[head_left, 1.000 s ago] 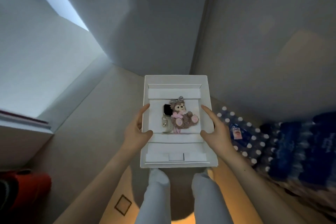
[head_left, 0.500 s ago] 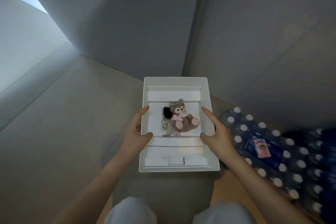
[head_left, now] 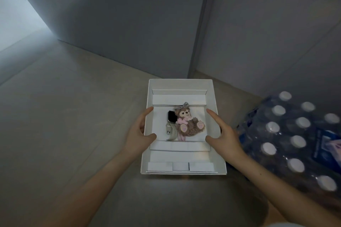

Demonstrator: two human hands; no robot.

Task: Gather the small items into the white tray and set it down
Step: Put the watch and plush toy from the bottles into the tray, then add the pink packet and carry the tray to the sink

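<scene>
Sinking nearer the pale tiled floor (head_left: 73,116) than a second ago, a shallow white cardboard tray (head_left: 182,156) is riding level, left hand (head_left: 140,132) and right hand (head_left: 224,134) each clamping a side wall, thumbs hooking over the rim. Lying in its middle well: a black-faced smartwatch on a beige strap (head_left: 170,125), touching a brown plush bear charm with pink bow (head_left: 188,123). Just right of the tray, a shrink-wrapped pack of white-capped bottles (head_left: 295,142) is crowding in; clipping it could tip the tray and spill both items.

Watch (head_left: 170,124) just left of plush bear (head_left: 188,123), both in tray (head_left: 181,84); bottles (head_left: 287,134) right.
</scene>
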